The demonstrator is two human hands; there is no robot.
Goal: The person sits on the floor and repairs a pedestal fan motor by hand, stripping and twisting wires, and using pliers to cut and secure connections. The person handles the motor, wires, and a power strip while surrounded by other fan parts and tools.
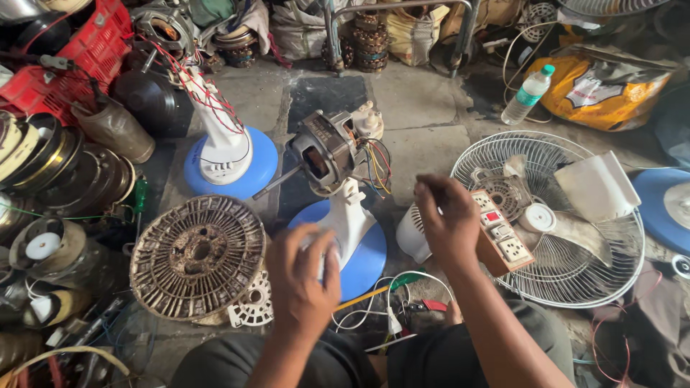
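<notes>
Left hand (pixel 302 276): nearest to view, seen from the back, grip curled about the white neck of the stripped fan on its blue base (pixel 363 262); fingers hidden in front, so how tightly it closes cannot be told.
Right hand (pixel 449 226): raised beside the fan, fingertips pinched together as if on something thin; what it pinches is too small to make out.
Fan motor (pixel 325 151): bare, atop the white stand (pixel 352 215), shaft pointing left, coloured wires (pixel 377 165) hanging loose at its rear.
Work done, by judgement: guard, blades and motor cover already off.
Work left, by judgement: wiring unattached, nothing refitted.
Wire guard (pixel 568 273): on the floor to the right, holding a white blade piece (pixel 596 188) and a socket board (pixel 503 233).
Second fan stand (pixel 226 154): behind, on a blue base, red wires trailing.
Rusted round grille (pixel 198 255): left of the hands.
Plastic bottle (pixel 528 93): well apart, far right.
</notes>
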